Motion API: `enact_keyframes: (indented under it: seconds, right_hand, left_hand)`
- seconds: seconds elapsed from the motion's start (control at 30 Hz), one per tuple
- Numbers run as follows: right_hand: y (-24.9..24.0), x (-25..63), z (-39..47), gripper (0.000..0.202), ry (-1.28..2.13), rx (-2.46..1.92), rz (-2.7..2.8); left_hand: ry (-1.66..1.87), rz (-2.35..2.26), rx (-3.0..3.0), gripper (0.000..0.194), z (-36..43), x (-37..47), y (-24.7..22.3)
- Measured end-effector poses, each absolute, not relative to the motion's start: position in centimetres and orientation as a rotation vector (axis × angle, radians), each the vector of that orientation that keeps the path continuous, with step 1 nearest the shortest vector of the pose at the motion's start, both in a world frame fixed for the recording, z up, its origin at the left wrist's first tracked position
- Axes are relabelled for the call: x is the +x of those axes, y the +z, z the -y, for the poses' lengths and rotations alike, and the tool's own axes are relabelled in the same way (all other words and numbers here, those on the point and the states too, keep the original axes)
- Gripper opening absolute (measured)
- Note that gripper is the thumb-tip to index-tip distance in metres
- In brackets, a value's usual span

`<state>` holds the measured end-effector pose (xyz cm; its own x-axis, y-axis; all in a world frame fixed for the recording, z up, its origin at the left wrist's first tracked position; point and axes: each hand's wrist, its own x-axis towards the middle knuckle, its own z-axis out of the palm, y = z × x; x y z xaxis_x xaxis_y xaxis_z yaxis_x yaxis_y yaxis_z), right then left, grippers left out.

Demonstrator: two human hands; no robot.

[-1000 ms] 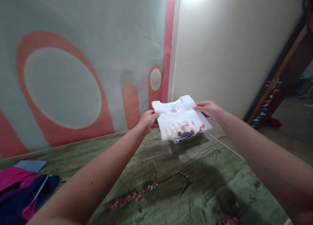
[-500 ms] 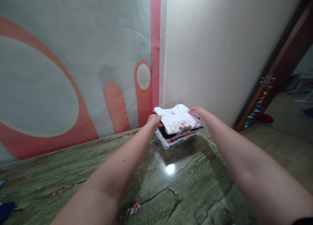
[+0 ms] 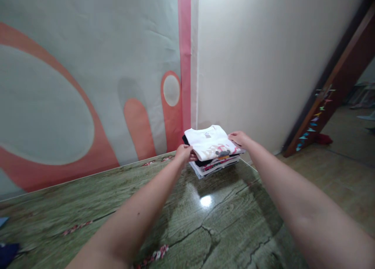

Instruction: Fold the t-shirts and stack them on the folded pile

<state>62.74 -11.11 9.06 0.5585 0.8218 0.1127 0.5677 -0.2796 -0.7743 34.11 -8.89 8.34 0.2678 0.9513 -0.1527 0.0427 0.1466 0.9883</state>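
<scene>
A person's two bare forearms reached forward over a green, marble-patterned table [image 3: 222, 218] toward a stack [image 3: 216, 167] of folded clothes near its far corner. On top of the stack lay a white shirt [image 3: 205, 144], folded flat, its neckline toward the wall [image 3: 249, 66] and a printed design with a dark, round-eared figure along its near part. Black, white and pink-patterned layers showed beneath it.

The left hand [image 3: 185, 153] pinched the shirt's left edge, thumb above and fingers curled below. The right hand [image 3: 238, 138] touched the shirt's right edge, its fingers bent over the cloth; whether they gripped it could not be told.

Behind the table's left part hung a grey sheet [image 3: 117, 46] with large orange-red shapes and a pink stripe down its right side. To its right stood the plain pale wall. At the far right, a brown door [image 3: 336, 93] had a string of small colourful shapes [image 3: 314, 124] hanging by its handle, and a red item [image 3: 324, 139] lay on the floor [image 3: 331, 175] near it. At the table's left edge lay a dark blue cloth [image 3: 8, 253], partly out of view, and just a corner of something light blue [image 3: 2, 221]. A bright reflection shone on the tabletop in front of the stack.
</scene>
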Motion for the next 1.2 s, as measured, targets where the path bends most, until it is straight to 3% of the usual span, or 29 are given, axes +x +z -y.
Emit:
enact_keyframes:
  seconds: [0.2, 0.4, 0.63, 0.73, 0.83, 0.9, 1.0, 1.2]
  right_hand:
    - [10.2, 56.1, 17.4, 0.028, -0.315, -1.719, 1.234]
    - [4.0, 39.7, 23.3, 0.025, 0.091, -1.279, 2.016]
    - [-1.5, 28.9, 23.4, 0.023, 0.091, -1.300, 2.279]
    - [-2.8, 27.4, 23.0, 0.026, 0.000, -1.373, 2.194]
    - [-3.9, 27.3, 22.8, 0.030, -0.016, -1.346, 2.193]
    - [-4.4, 27.8, 22.7, 0.031, 0.008, -1.303, 2.215]
    - [-4.8, 28.5, 22.3, 0.031, 0.036, -1.253, 2.237]
    - [-5.0, 28.9, 22.0, 0.030, 0.058, -1.216, 2.230]
  left_hand:
    - [0.742, -1.046, 1.868, 0.011, 17.5, 23.6, 4.1]
    - [0.689, -1.213, 2.314, 0.019, 25.5, 12.1, 1.0]
    - [1.006, -1.837, 2.391, 0.026, 25.3, -6.3, 6.0]
    - [1.120, -2.432, 2.264, 0.031, 26.0, -15.5, 9.2]
    - [0.890, -2.857, 2.014, 0.044, 27.5, -22.6, 10.7]
    - [0.678, -2.940, 1.885, 0.056, 28.2, -25.8, 10.3]
    - [0.517, -2.941, 1.671, 0.054, 28.7, -28.4, 8.3]
    - [0.868, -2.917, 1.163, 0.052, 29.2, -31.0, 7.8]
